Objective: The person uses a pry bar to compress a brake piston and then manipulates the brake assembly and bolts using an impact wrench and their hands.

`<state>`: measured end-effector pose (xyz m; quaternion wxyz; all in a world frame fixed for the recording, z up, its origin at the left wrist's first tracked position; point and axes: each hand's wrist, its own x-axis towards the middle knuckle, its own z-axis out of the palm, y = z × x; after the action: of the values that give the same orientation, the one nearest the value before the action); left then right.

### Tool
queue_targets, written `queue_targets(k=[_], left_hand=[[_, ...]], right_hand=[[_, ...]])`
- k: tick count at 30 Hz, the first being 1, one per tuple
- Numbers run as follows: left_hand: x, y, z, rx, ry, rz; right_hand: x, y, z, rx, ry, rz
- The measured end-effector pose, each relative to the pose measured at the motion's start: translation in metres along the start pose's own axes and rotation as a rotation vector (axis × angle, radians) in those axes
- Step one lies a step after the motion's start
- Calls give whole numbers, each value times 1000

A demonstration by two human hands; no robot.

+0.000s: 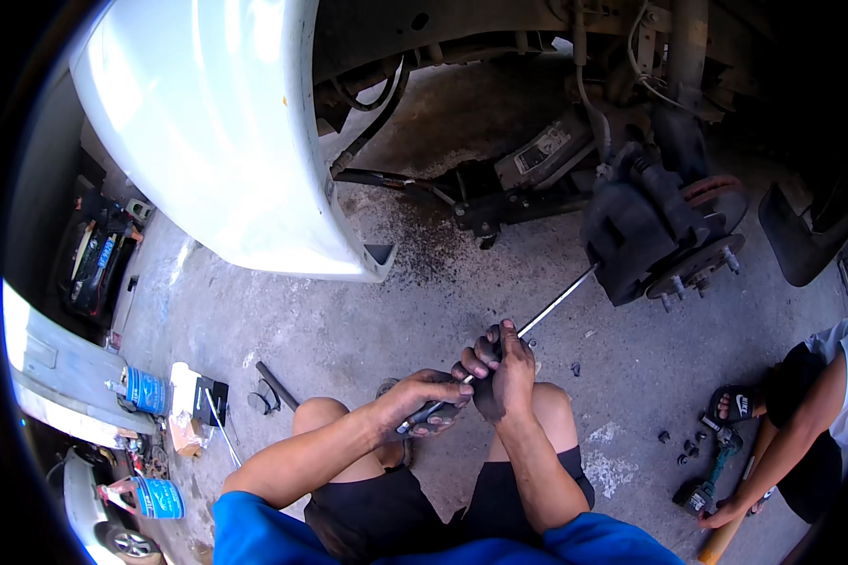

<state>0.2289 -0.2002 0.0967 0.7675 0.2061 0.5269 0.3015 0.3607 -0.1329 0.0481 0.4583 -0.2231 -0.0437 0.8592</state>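
My left hand (424, 400), its fingers blackened with grime, is closed round the dark handle end of a long slim metal bar (558, 301). Further up the shaft, my right hand (504, 377) is wrapped round it, just as dirty. The bar slants up to the right, and its far tip meets the lower edge of a dark brake caliper (622, 231). Behind the caliper is a rusty brake disc (721, 193), with wheel studs sticking out of the hub. Whether the tip is wedged in or only touching, I cannot tell.
A white body panel (226, 132) curves down at upper left. Beneath the vehicle sits a floor jack (542, 155). At right, another person's hand (721, 516) is beside a cordless impact wrench (711, 476) and several loose nuts (690, 447). Blue buckets (146, 389) stand at left.
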Motion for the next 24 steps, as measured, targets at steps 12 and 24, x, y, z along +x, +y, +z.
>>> queue_targets(k=[12,24], left_hand=[[1,1,0,-3,1,-5],[1,1,-1,-8,-18,-3]], right_hand=[[1,0,-1,-5,-9,-13],[1,1,-1,17,-14,4]])
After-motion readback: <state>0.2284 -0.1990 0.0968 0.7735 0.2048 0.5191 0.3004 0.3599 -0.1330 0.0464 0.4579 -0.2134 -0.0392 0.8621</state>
